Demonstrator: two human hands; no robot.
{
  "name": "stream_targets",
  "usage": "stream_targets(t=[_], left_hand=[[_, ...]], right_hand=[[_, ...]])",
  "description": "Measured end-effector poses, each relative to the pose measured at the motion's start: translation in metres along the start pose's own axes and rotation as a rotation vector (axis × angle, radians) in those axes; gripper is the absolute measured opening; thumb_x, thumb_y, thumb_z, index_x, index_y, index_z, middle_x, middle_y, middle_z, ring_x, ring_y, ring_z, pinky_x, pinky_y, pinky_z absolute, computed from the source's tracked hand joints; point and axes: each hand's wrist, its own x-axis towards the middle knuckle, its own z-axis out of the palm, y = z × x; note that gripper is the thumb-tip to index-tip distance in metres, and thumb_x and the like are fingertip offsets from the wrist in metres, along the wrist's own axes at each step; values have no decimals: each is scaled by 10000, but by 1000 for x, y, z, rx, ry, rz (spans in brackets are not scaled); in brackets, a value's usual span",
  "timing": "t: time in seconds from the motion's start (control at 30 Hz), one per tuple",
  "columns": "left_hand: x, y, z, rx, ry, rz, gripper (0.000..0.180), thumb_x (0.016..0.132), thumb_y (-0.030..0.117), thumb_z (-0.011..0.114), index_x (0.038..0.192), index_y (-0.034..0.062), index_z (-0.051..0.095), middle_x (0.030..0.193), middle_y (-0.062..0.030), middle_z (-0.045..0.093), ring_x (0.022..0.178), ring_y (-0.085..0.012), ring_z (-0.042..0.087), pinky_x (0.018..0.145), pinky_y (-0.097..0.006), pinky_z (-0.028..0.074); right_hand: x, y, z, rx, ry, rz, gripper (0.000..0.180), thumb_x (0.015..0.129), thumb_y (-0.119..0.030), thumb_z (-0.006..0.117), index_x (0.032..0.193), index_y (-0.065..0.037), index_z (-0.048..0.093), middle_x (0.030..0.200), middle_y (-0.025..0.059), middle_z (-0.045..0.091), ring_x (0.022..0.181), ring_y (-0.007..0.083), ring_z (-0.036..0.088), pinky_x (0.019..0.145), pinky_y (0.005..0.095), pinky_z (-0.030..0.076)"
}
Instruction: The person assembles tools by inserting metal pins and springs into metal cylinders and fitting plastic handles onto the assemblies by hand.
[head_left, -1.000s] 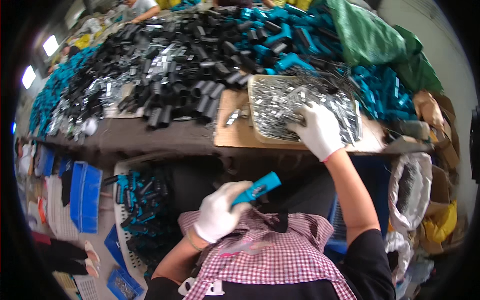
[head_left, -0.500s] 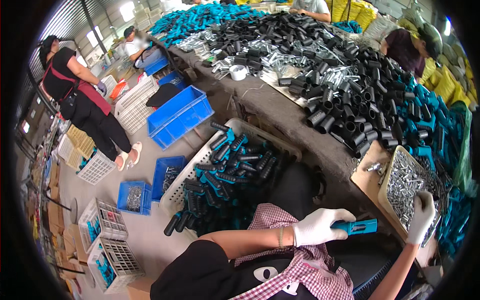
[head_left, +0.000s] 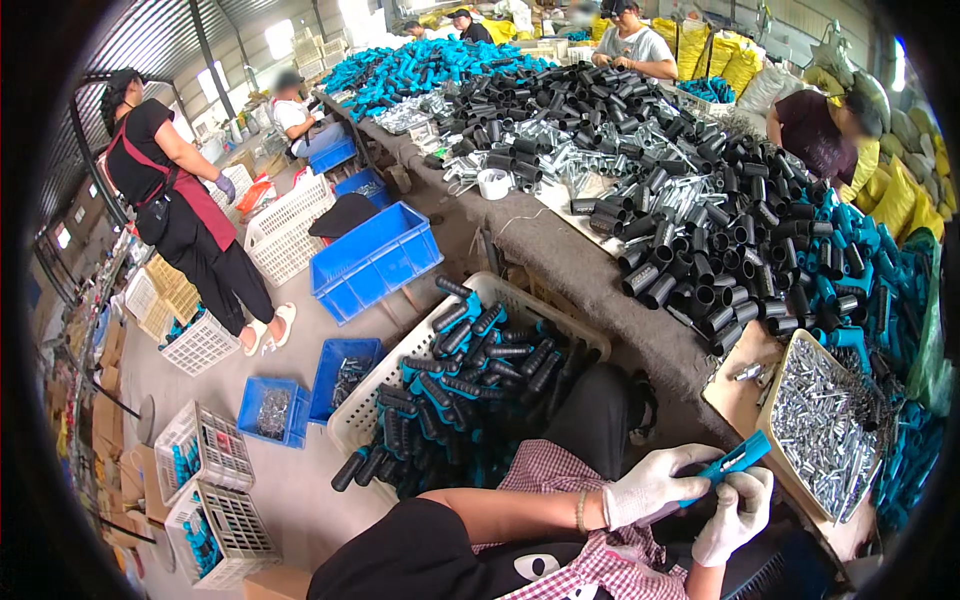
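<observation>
Both gloved hands meet over the lap: left hand (head_left: 650,485) clamped on blue handle (head_left: 735,461), right hand (head_left: 735,515) closed under it as support, just left of the metal-parts tray (head_left: 790,368) for short reach.

Both hands gloved in white knit: left hand (head_left: 655,485), right hand (head_left: 735,515). Thin bracelet (head_left: 578,510) on the left wrist. Forearms bare. Black top with a white printed mark; red-and-white checked apron (head_left: 600,570) across the lap; dark trousers.

Factory assembly floor, long table (head_left: 560,250) heaped with parts, floor crates (head_left: 375,260)
</observation>
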Motion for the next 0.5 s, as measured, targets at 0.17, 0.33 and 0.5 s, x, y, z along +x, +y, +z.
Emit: stream_targets(t=[0.17,0.33,0.5], left_hand=[[-1,0,2,-39,-42,-50,525,956,147,644,1429,-25,494,1230,-85,635,1076,-134,592,934,-287,506],[-1,-10,-4,-47,-25,-90,523,966,148,638,1439,-17,492,1228,-73,634,1076,-135,585,927,-286,502],[0,2,-3,20,-43,-77,523,968,129,637,1447,-15,486,1132,-56,648,923,-103,599,813,-263,522]], right_hand=[[-2,5,4,113,71,79,283,797,-230,772,774,-27,577,866,44,505,818,168,504,784,306,417],[-5,10,1,117,51,163,228,780,-152,739,768,-24,551,868,56,539,824,162,513,805,296,420],[0,19,-12,193,14,261,349,792,-268,823,833,-26,575,826,21,562,813,142,536,810,283,439]])
